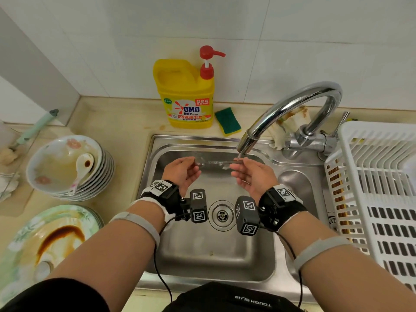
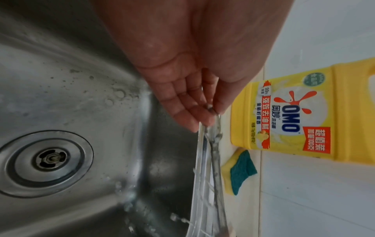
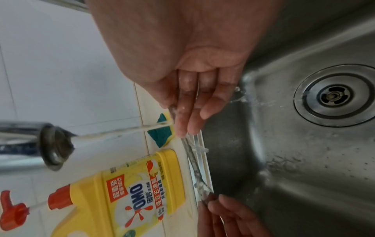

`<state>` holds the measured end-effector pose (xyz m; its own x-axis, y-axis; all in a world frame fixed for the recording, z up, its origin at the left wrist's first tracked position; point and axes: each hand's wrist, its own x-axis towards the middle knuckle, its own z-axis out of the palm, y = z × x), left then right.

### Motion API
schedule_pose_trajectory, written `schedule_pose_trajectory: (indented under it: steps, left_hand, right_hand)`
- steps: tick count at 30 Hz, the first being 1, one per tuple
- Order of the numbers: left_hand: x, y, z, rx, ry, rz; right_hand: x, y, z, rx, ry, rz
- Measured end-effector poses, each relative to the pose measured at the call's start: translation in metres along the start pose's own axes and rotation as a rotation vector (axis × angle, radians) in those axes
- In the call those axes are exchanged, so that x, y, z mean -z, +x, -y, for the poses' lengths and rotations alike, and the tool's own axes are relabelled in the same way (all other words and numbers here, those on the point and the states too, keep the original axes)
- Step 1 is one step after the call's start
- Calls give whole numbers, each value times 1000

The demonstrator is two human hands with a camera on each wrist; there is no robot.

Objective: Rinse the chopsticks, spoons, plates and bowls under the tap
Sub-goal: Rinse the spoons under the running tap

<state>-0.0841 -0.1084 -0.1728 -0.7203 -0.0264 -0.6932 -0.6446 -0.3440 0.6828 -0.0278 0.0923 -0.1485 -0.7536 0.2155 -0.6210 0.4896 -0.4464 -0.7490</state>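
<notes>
Chopsticks [image 1: 216,163] are the item in hand in the head view, stretched level across the middle of the frame under the tap [image 1: 247,143], the left hand [image 1: 183,171] pinching one end and the right hand [image 1: 252,174] the other. At left on the table a stack of bowls [image 1: 90,176] with a spoon [image 1: 83,164] inside, and plates [image 1: 45,239] below it, all carry brown stains, so I judge most of the rinsing is left. The white rack [image 1: 378,176] at right holds brown sticks, perhaps finished chopsticks; I cannot tell.

Left wrist view shows what the head view cannot: fingertips [image 2: 205,118] and thumb nip the stick ends, and water runs along them toward the lower edge, splashing into the sink [image 2: 81,96].

Right wrist view adds the water stream leaving the spout at left and striking right beside the right fingers [image 3: 182,112], which close round the sticks; the other hand sits at the bottom.
</notes>
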Motion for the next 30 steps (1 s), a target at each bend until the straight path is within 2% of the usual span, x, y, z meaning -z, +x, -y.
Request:
schedule_pose_trajectory:
  steps: [9,16,23,26,30]
  left_hand:
    - [-36,-11,16,13,47,234]
    - [-54,-18,21,-7,91,306]
    - [-55,-23,20,-34,207,318]
    - [-49,-26,15,-41,317,332]
    - [-38,-25,11,-125,365,287]
  right_hand:
    - [34,-3,19,16,149,-150]
    - [56,-6,25,65,176,-200]
    - [62,-12,22,94,209,-157]
    - [61,-14,19,108,152,-159]
    - [62,-10,15,34,-88,-130]
